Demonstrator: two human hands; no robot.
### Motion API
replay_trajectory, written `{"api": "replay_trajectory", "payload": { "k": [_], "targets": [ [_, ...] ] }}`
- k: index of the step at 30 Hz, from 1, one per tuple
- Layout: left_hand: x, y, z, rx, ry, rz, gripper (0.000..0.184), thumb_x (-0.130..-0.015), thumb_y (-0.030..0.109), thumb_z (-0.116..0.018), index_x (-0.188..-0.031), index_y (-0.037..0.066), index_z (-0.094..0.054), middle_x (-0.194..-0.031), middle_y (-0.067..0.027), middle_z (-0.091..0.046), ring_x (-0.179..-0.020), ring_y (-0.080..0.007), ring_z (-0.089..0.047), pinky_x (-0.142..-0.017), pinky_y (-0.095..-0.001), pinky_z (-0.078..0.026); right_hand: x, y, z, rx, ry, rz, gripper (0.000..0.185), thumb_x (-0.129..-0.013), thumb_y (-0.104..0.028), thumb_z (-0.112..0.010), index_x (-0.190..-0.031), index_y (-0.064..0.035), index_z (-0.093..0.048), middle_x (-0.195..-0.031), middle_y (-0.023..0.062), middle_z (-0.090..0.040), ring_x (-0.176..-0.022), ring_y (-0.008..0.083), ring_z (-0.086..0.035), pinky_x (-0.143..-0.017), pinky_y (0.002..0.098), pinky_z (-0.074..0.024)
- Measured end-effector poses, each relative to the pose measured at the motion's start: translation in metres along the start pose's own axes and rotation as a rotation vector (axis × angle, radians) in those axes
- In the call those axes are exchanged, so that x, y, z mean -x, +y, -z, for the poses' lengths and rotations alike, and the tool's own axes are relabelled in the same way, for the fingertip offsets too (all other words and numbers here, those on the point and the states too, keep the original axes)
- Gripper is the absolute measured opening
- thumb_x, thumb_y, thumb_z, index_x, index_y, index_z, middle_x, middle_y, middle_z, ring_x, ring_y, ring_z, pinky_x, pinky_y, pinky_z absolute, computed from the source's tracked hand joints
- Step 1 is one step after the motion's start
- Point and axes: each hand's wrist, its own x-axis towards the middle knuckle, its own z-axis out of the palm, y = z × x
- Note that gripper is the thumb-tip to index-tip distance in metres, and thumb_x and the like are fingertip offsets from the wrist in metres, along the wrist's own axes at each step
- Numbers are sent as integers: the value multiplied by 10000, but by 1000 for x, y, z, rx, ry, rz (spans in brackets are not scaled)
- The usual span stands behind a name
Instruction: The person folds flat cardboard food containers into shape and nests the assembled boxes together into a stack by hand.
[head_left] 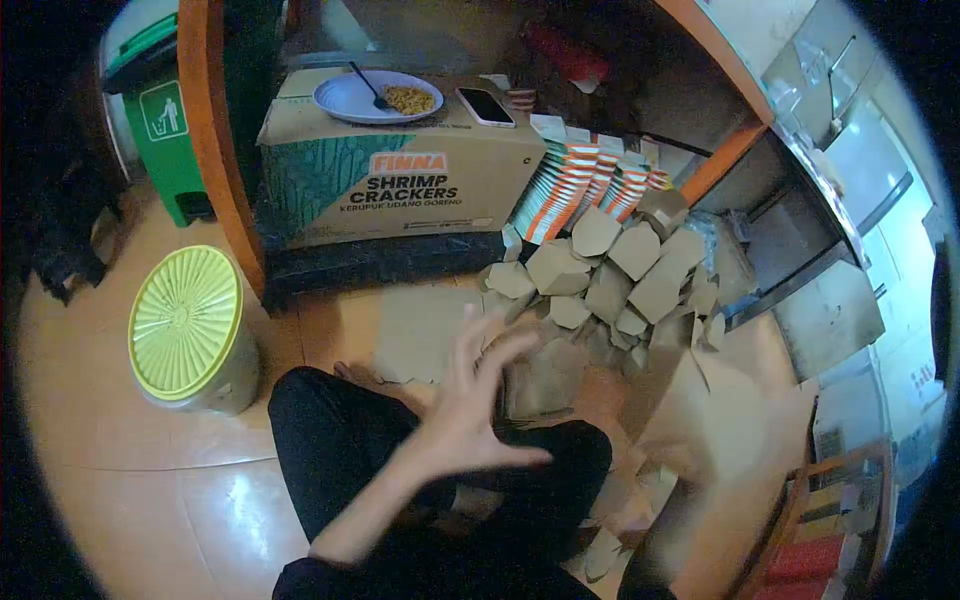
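Note:
My left hand (462, 410) is raised over my crossed legs, fingers spread and thumb stretched out to the right, with nothing in its grasp. Just beyond it, a brown cardboard box (548, 378) shows blurred above the floor. My right hand (735, 415) is on the right, smeared by motion beside the brown cardboard pieces; its fingers and anything in them cannot be made out. Ahead lies a heap of folded brown cardboard boxes (608, 285), several with flaps standing up. A flat cardboard sheet (420, 330) rests on the floor left of the heap.
Behind stands a shrimp crackers carton (400, 195) bearing a plate (340, 100) of food with a spoon and a phone (486, 107). Stacked orange-and-white cartons (565, 185) lean beside it. To the left are a yellow-lidded tub (188, 320) and a green bin (160, 150). Cardboard scraps (603, 553) lie low right.

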Motion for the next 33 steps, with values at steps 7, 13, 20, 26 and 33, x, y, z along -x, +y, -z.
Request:
{"api": "replay_trajectory", "payload": {
  "k": [7,13,20,26,33],
  "targets": [
    [11,-99,-49,380,-241,160,1106,-562,387,-918,-1403,59,-280,-1333,-285,-438,-1283,-434,-451,-1083,-459,-375,-94,68,-28,193,-399,-131,609,-764,-340,-749,-1281,-71,-571,-1308,159,-564,-1211,345,-535,-1047,407,-411],
    [16,-100,-45,346,-186,147,986,-575,332,-913,-1306,63,-308,-1169,-217,-489,-1121,-381,-532,-971,-422,-426,-90,35,-49,194,-387,-78,667,-800,-395,-713,-1343,-54,-527,-1400,183,-520,-1264,368,-500,-1083,404,-384],
    [19,-101,-50,368,-163,136,1000,-556,298,-923,-1304,69,-300,-1199,-215,-484,-1145,-376,-528,-966,-419,-435,-117,-3,-77,512,-575,42,793,-803,-486,-647,-1449,-88,-417,-1510,157,-413,-1403,400,-335,-1202,452,-235],
    [17,-98,-46,391,-117,125,1048,-542,276,-933,-1338,64,-286,-1242,-214,-477,-1178,-385,-523,-995,-430,-433,-127,43,-115,592,-640,67,776,-866,-556,-531,-1487,-114,-384,-1523,140,-405,-1434,367,-300,-1219,481,-169],
    [-9,-70,-35,229,-96,-71,1110,-513,271,-947,-1360,69,-258,-1257,-212,-445,-1211,-384,-485,-1021,-464,-414,-123,30,-107,653,-548,256,623,-850,-418,-626,-1360,-83,-499,-1435,193,-463,-1318,394,-442,-1132,462,-325]
  ]
}}
